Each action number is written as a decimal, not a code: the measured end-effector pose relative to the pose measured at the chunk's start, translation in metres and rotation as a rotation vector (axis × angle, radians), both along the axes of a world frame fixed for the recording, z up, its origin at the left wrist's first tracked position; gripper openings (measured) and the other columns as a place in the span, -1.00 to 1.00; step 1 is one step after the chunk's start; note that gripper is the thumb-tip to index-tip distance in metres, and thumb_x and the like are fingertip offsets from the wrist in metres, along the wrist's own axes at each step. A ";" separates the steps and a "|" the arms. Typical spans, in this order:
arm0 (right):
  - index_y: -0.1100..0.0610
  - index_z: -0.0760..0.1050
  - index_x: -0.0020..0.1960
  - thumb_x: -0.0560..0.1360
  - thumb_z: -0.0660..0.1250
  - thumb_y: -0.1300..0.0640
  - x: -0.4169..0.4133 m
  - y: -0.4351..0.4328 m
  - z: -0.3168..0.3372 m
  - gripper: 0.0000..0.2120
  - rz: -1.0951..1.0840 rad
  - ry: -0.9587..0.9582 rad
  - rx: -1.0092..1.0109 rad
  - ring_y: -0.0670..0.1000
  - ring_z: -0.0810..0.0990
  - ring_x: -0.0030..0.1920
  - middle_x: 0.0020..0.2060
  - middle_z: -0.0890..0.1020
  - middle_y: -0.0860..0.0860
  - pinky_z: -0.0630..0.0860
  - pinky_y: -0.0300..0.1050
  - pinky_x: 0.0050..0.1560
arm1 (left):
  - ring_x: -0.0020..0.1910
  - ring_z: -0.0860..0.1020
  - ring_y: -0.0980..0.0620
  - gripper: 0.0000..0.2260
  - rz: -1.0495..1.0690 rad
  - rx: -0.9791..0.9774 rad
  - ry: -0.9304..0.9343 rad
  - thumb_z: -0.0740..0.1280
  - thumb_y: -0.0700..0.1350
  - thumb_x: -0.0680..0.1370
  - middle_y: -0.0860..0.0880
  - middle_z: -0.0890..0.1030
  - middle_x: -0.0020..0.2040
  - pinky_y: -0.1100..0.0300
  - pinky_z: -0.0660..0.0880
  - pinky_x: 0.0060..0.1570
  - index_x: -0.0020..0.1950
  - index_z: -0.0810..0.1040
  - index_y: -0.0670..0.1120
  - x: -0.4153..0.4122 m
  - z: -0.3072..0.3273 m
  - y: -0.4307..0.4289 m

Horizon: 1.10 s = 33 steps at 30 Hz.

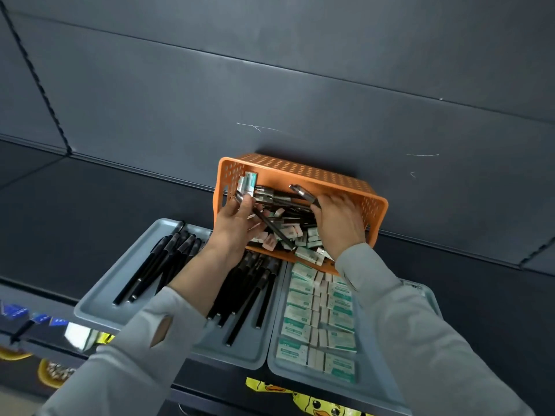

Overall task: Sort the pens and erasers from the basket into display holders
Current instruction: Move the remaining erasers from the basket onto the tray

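**Nearest:** Two light grey knit sleeves enter from the lower edge; the left sleeve (144,334) has a thumb slit. Below the shelf edge lies yellow duck-print packaging (315,403). The goods at the lower left are too blurred to identify.

**Display holders:** Two shallow grey plastic trays with rounded corners sit side by side, touching, on the dark matt shelf (90,205).
- The left tray (99,295) holds slim black pens (162,265) lying roughly lengthwise, partly covered by the left forearm.
- The right tray (276,364) holds small block erasers (318,319) in green-and-white paper wrappers, laid in rows. The right forearm hides its far right side.

**Hands:**
- The left hand (237,226) is inside the basket mouth. Its grip is curled round a dark pen (276,232), which slants down to the right over the contents.
- The right hand (339,223) is palm down, its fingers bent. Its grip pinches the end of a silver-tipped pen (300,189), which angles up to the left.

**Basket:** The orange basket (300,172) is perforated plastic and rectangular. It is tipped on its side just behind the trays, with its opening facing the viewer. Inside is a jumble of loose pens (279,199) and loose erasers (303,235), some spilling to the lower lip above the right tray. One wrapped eraser (249,181) stands against the left wall.

**Farthest:** A dark grey back panel (270,70) is smooth, with faint white scratches.
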State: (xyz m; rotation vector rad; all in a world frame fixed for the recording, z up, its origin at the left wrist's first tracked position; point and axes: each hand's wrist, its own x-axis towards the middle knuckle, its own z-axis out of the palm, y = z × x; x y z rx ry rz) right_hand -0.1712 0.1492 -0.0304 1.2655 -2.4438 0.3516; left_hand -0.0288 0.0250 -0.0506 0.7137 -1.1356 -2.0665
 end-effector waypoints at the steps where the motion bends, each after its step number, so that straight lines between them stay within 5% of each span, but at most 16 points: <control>1: 0.19 0.52 0.08 0.63 0.15 0.07 0.004 0.003 0.001 -0.76 -0.001 -0.086 -0.063 0.21 0.53 0.10 0.02 0.62 0.16 0.42 0.08 0.12 | -0.24 0.60 0.00 -0.85 0.006 0.037 0.025 0.16 -0.06 0.67 -0.03 0.56 -0.25 0.11 0.62 -0.19 0.06 0.47 -0.09 0.001 0.002 0.004; 4: 0.17 0.48 0.04 0.66 0.10 0.04 0.017 0.014 0.004 -0.75 0.020 -0.423 -0.144 0.16 0.54 -0.03 -0.11 0.58 0.12 0.42 0.00 -0.01 | -0.50 0.41 0.10 -0.84 0.015 0.086 0.027 0.15 -0.06 0.67 -0.03 0.41 -0.34 0.21 0.48 -0.46 0.01 0.43 -0.12 0.000 0.005 0.017; 8: 0.12 0.48 -0.03 0.65 0.14 0.02 0.031 0.028 0.003 -0.77 0.150 -0.579 -0.083 0.09 0.55 -0.14 -0.20 0.57 0.03 0.42 -0.04 -0.09 | -0.44 0.35 0.08 -0.84 -0.091 0.004 0.015 0.28 -0.03 0.61 0.01 0.38 -0.36 0.16 0.35 -0.35 0.03 0.50 -0.12 0.000 0.004 0.032; 11: 0.04 0.46 -0.18 0.63 0.18 0.04 0.037 0.037 -0.001 -0.76 0.232 -0.725 -0.096 -0.04 0.55 -0.27 -0.28 0.59 -0.04 0.47 -0.07 -0.13 | -0.43 0.43 0.07 -0.83 -0.065 -0.020 0.035 0.23 -0.06 0.64 0.01 0.53 -0.35 0.17 0.39 -0.36 -0.03 0.51 -0.12 0.004 0.012 0.041; 16: 0.05 0.64 -0.01 0.58 0.28 -0.01 0.035 0.050 -0.007 -0.79 0.199 -0.760 -0.260 -0.05 0.54 0.01 -0.04 0.56 -0.03 0.43 -0.14 0.06 | -0.42 0.39 0.07 -0.78 -0.146 -0.008 0.046 0.13 0.01 0.66 0.02 0.39 -0.37 0.17 0.46 -0.30 -0.02 0.44 -0.11 0.019 0.015 0.046; 20: 0.05 0.66 0.07 0.57 0.30 0.03 0.047 0.057 0.004 -0.80 0.309 -0.983 -0.324 -0.12 0.60 0.11 0.04 0.67 -0.10 0.50 -0.13 0.17 | -0.44 0.23 0.12 -0.80 -0.189 -0.051 -0.015 0.10 -0.09 0.69 0.01 0.29 -0.33 0.30 0.26 -0.49 0.11 0.45 -0.16 0.034 0.011 0.051; 24: 0.01 0.67 0.07 0.55 0.35 0.04 0.061 0.057 0.005 -0.84 0.364 -0.723 -0.309 -0.09 0.63 0.05 -0.03 0.70 -0.08 0.52 -0.12 0.11 | -0.44 0.25 0.11 -0.76 -0.245 0.056 0.013 0.09 -0.11 0.69 -0.01 0.42 -0.33 0.31 0.21 -0.51 0.13 0.48 -0.20 0.052 0.010 0.052; 29: 0.03 0.63 -0.21 0.56 0.34 0.11 0.087 0.049 0.005 -0.80 0.403 -0.588 -0.216 -0.20 0.53 -0.37 -0.36 0.63 -0.18 0.37 -0.35 -0.29 | -0.40 0.30 0.09 -0.79 -0.275 0.144 0.023 0.07 -0.18 0.69 -0.08 0.43 -0.25 0.31 0.25 -0.49 0.14 0.47 -0.22 0.074 0.004 0.048; 33: 0.06 0.65 0.05 0.52 0.40 0.17 0.104 0.036 0.003 -0.87 0.413 -0.379 -0.175 -0.11 0.64 -0.26 -0.22 0.71 -0.07 0.49 -0.20 -0.19 | -0.37 0.37 0.08 -0.83 -0.157 -0.051 -0.125 0.12 -0.25 0.66 -0.07 0.49 -0.23 0.28 0.33 -0.41 0.06 0.50 -0.18 0.100 -0.003 0.033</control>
